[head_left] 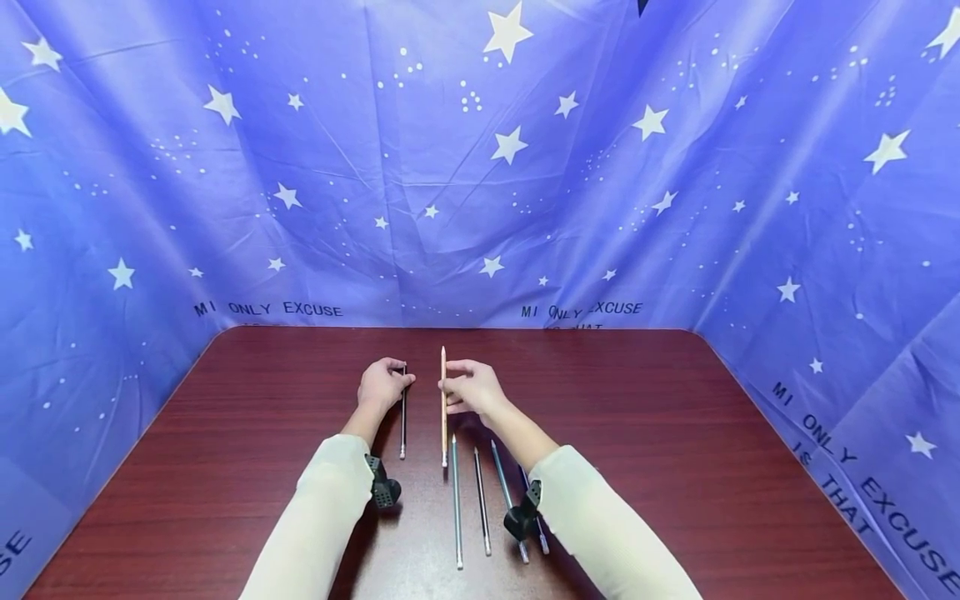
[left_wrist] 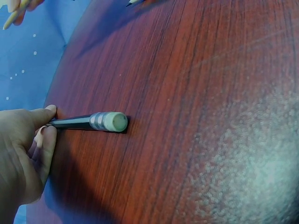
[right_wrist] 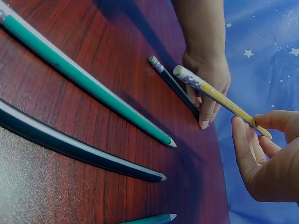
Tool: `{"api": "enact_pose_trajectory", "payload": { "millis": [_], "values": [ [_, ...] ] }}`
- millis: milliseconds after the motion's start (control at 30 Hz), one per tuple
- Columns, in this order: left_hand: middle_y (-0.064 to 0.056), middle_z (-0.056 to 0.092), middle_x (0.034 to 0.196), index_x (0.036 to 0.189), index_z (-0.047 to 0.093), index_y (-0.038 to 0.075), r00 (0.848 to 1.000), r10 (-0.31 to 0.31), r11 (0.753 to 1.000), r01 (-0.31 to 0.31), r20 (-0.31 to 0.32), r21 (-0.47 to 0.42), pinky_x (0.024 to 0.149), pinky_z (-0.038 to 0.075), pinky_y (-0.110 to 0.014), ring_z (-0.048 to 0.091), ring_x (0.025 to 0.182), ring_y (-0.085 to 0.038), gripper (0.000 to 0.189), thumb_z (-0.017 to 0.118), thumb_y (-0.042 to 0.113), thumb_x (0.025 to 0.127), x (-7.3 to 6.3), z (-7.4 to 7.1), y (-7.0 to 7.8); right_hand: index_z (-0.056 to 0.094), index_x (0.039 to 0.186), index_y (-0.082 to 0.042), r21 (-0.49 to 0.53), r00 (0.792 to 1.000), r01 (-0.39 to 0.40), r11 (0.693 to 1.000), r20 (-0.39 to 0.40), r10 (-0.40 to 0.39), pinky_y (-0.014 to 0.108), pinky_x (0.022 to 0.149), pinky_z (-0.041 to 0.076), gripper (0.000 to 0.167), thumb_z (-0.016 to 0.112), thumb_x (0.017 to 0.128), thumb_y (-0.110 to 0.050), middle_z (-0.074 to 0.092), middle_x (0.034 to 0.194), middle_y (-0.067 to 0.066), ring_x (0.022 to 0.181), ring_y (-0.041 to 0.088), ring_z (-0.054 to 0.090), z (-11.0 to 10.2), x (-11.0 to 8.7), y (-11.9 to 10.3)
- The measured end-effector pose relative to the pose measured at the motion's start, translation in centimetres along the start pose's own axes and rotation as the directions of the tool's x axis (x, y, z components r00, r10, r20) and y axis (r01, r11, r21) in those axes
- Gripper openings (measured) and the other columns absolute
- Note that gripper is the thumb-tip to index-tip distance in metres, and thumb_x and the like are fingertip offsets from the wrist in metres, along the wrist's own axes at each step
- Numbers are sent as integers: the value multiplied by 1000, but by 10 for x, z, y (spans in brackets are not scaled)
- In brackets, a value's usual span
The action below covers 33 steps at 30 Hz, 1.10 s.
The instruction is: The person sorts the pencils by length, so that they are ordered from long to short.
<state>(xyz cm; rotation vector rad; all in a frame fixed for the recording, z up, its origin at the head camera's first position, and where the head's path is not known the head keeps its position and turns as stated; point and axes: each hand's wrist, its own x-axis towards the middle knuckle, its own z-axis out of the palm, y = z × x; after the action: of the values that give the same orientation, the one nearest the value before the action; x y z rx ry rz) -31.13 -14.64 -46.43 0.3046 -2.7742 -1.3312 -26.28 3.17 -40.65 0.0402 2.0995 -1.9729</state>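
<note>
My left hand point(head_left: 381, 385) pinches a black pencil point(head_left: 403, 425) by its far end, between thumb and fingers. In the left wrist view, that pencil's pale eraser end point(left_wrist: 110, 122) points back over the tabletop. To the right, my right hand point(head_left: 476, 389) pinches a yellow pencil point(head_left: 444, 421) with its sharpened tip pointing away. The right wrist view shows this yellow pencil point(right_wrist: 219, 97) raised above the table, eraser end towards the left hand. Nearest these hands lie a green pencil point(head_left: 457, 508) and a second black pencil point(head_left: 482, 504).
On the dark red wooden table point(head_left: 225, 467), a teal pencil point(head_left: 502, 475) and a blue pencil point(head_left: 543, 537) lie partly behind the right wrist's black camera point(head_left: 522, 512). Another black camera point(head_left: 384, 483) sits on the left sleeve. Blue star-printed cloth point(head_left: 450, 167) hangs around the table's back and sides.
</note>
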Motion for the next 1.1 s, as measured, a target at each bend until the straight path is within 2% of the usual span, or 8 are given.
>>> {"api": "enact_pose_trajectory", "payload": {
  "millis": [167,200,467,667,967,1100],
  "values": [
    [-2,70,83,109,65,11,1000,-6,1000,6,-1,4,65,45,-32,63,60,-11,34,72,26,79,-1,-1,1,53,125,2,-5,1000,4,1000,-3,-4,28,53,58,41,60,84,1,64,104,30,51,10,57,4,6,3],
    [-3,70,87,111,65,12,1000,-24,1000,24,8,3,68,46,-33,64,62,-11,34,71,25,81,-2,-2,2,54,125,1,-3,1000,1,1000,-5,-1,28,53,58,41,60,84,1,64,105,31,51,10,57,5,8,3],
    [-5,70,87,113,64,11,1000,-29,1000,29,11,5,59,42,-26,60,56,-8,35,70,25,82,-4,0,4,54,125,1,-20,1000,4,1000,-25,-5,28,53,58,42,61,83,1,64,102,30,49,9,55,12,13,6],
    [-5,70,87,113,64,11,1000,-25,1000,26,-6,12,65,43,-30,61,58,-9,36,71,26,80,-4,1,2,54,125,0,-42,999,9,999,-39,-11,33,58,59,42,61,84,1,64,103,30,48,9,54,18,19,10],
    [-4,70,88,112,64,11,1000,-11,1000,11,-22,25,65,45,-31,61,59,-9,34,71,26,81,-1,3,1,55,124,0,-6,997,4,1000,-74,-4,27,51,57,41,61,84,1,64,103,31,46,8,55,25,31,14],
    [-5,70,89,112,64,11,1000,-10,999,11,-26,30,69,46,-34,63,65,-13,34,70,26,82,-1,3,2,55,124,0,-4,997,5,1000,-79,-5,28,52,58,41,61,84,1,65,98,28,47,9,55,27,33,15]
  ]
}}
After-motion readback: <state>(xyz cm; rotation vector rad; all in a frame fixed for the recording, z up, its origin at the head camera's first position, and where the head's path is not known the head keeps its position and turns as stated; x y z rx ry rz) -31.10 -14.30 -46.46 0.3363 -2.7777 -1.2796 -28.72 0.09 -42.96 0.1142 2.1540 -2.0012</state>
